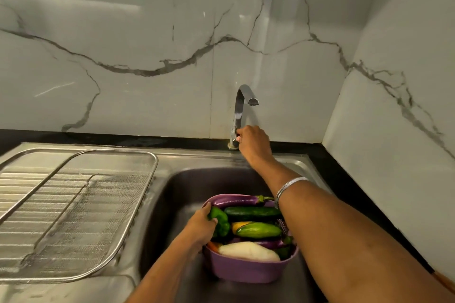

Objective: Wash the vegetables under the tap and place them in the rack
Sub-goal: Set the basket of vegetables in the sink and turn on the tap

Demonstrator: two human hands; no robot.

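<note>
A purple basket (246,272) of vegetables stands in the steel sink (182,187). It holds a long purple aubergine (236,202), two cucumbers (251,213), a white radish (248,251) and a green pepper (221,221). My left hand (200,227) grips the green pepper at the basket's left side. My right hand (253,142) is closed around the lever at the base of the chrome tap (242,103). No water is visible under the spout. A wire mesh rack (73,209) lies on the draining board to the left, with nothing in it.
The ribbed steel draining board (22,179) lies under the rack. A black counter strip (344,179) borders the sink at the back and right. Marble-patterned walls (147,44) meet in a corner close on the right.
</note>
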